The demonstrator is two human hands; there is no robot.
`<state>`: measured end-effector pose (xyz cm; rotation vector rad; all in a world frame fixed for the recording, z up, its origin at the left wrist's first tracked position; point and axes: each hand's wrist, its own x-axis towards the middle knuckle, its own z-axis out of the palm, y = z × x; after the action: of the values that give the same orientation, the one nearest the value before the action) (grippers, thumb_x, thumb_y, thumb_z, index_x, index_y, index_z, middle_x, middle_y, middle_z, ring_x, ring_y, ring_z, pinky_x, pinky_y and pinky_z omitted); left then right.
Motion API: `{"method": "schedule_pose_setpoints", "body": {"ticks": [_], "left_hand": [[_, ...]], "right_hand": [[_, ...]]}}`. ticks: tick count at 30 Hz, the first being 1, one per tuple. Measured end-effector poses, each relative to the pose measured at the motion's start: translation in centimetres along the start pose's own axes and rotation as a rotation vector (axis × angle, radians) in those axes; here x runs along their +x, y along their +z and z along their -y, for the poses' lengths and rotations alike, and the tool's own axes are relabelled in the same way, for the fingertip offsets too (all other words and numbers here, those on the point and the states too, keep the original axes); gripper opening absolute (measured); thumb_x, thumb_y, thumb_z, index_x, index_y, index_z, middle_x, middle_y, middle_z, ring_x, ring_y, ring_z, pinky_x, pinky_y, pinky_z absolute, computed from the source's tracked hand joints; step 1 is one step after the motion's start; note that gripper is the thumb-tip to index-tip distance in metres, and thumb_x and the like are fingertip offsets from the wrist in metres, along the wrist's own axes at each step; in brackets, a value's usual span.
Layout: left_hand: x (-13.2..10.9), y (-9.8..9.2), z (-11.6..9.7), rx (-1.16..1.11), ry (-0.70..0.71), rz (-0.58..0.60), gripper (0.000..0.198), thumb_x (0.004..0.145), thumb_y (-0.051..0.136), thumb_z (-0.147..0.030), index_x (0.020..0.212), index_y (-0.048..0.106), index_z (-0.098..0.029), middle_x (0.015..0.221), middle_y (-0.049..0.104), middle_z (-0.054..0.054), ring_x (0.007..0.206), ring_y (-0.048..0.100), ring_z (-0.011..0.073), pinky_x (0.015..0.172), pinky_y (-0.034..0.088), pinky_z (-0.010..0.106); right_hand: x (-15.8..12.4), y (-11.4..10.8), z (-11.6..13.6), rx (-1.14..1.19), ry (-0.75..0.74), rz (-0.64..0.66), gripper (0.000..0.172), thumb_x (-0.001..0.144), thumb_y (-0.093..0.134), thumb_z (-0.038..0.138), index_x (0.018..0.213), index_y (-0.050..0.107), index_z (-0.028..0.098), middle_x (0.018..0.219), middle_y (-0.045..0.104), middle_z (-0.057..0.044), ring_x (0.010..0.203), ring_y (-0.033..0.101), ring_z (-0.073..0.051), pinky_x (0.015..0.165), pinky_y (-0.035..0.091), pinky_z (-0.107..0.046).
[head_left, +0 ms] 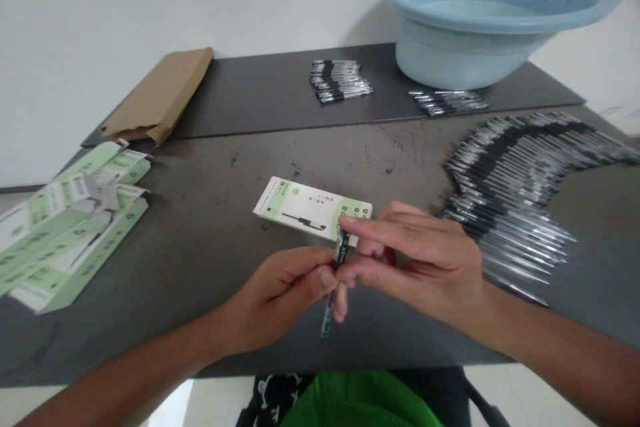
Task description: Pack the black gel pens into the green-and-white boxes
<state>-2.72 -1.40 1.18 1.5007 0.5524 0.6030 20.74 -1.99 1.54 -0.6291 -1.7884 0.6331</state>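
A slim pen (341,250) with a dark section and a clear lower end is held upright, slightly tilted, between my hands above the near part of the table. My left hand (293,283) pinches its middle between thumb and fingers. My right hand (415,253) also grips it, the index finger at the pen's top end and the thumb at its side. Just beyond, a flat green and white pen box (313,208) lies on the table, its right end partly hidden by my right hand.
Many pens (505,180) lie in a curved row at right. Smaller pen groups lie at the back centre (340,80) and before a blue basin (490,40). Green and white boxes (75,227) are piled at left, near a brown paper bag (160,93).
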Motion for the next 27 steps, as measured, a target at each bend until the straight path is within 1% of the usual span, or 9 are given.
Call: {"method": "schedule_pose_setpoints", "body": {"ticks": [3,6,9,11,13,16,19,23,27], "left_hand": [[0.1,-0.1,0.1,-0.070,-0.023,0.019,0.046,0.117,0.052,-0.048,0.092,0.073,-0.015,0.081,0.072,0.004,0.080,0.068,0.0129,0.079,0.054,0.024],[0.1,-0.2,0.7,-0.340,-0.073,0.072,0.043,0.115,0.053,-0.053,0.095,0.069,-0.018,0.078,0.066,0.001,0.075,0.068,0.0118,0.075,0.054,0.022],[0.1,-0.2,1.4,-0.627,-0.148,0.142,0.038,0.112,0.059,-0.055,0.098,0.066,-0.020,0.076,0.058,-0.004,0.065,0.066,0.0100,0.064,0.051,0.019],[0.1,-0.2,1.9,-0.722,-0.205,0.182,0.036,0.112,0.060,-0.052,0.096,0.066,-0.020,0.074,0.055,-0.005,0.060,0.065,0.0095,0.058,0.049,0.018],[0.1,-0.1,2.3,-0.763,-0.254,0.201,0.038,0.113,0.059,-0.050,0.093,0.067,-0.018,0.070,0.053,-0.005,0.057,0.064,0.0097,0.056,0.049,0.018],[0.2,-0.1,2.6,-0.771,-0.299,0.180,0.040,0.110,0.064,-0.052,0.093,0.071,-0.016,0.067,0.053,-0.005,0.057,0.064,0.0105,0.055,0.051,0.018],[0.3,-0.2,2.6,-0.748,-0.306,0.136,0.036,0.110,0.065,-0.050,0.104,0.076,-0.016,0.071,0.063,-0.002,0.059,0.069,0.0119,0.055,0.054,0.019],[0.8,-0.2,2.6,-0.716,-0.285,0.121,0.044,0.110,0.063,-0.057,0.116,0.080,-0.017,0.081,0.078,0.004,0.066,0.078,0.0148,0.063,0.060,0.022],[1.1,-0.1,2.7,-0.722,-0.278,0.152,0.058,0.111,0.055,-0.066,0.125,0.082,-0.017,0.094,0.086,0.009,0.078,0.084,0.0182,0.071,0.063,0.024]], "right_hand": [[-0.2,0.3,0.2,0.078,0.065,-0.018,0.071,0.100,0.084,0.020,0.163,0.059,0.040,0.086,0.083,0.004,0.066,0.071,-0.013,0.070,0.058,-0.031],[-0.5,0.5,0.1,0.203,0.230,-0.042,0.078,0.097,0.088,0.031,0.167,0.055,0.039,0.084,0.079,0.002,0.062,0.067,-0.015,0.055,0.053,-0.029],[-0.5,0.6,0.1,0.249,0.329,-0.042,0.059,0.091,0.094,0.032,0.146,0.076,0.037,0.090,0.078,0.000,0.070,0.066,-0.013,0.055,0.053,-0.025],[-0.3,0.6,0.3,0.266,0.364,-0.047,0.043,0.090,0.094,0.028,0.131,0.085,0.035,0.100,0.079,-0.002,0.079,0.069,-0.012,0.056,0.053,-0.022],[0.0,0.7,0.6,0.277,0.402,-0.052,0.033,0.089,0.094,0.024,0.121,0.089,0.033,0.108,0.080,-0.004,0.089,0.073,-0.013,0.060,0.055,-0.020],[0.3,0.8,0.8,0.313,0.454,-0.036,0.015,0.090,0.092,0.021,0.102,0.091,0.030,0.108,0.084,-0.004,0.102,0.077,-0.017,0.073,0.061,-0.024],[0.2,0.9,0.6,0.455,0.542,-0.020,0.003,0.093,0.090,0.026,0.094,0.090,0.028,0.104,0.085,-0.003,0.087,0.076,-0.015,0.079,0.062,-0.029],[0.3,0.8,0.1,0.609,0.643,-0.052,0.011,0.093,0.091,0.036,0.095,0.087,0.026,0.086,0.080,0.000,0.066,0.068,-0.012,0.069,0.059,-0.030],[1.1,0.0,0.1,0.548,0.618,-0.119,0.019,0.093,0.091,0.042,0.099,0.086,0.025,0.086,0.080,0.000,0.068,0.068,-0.012,0.064,0.057,-0.027]]}}
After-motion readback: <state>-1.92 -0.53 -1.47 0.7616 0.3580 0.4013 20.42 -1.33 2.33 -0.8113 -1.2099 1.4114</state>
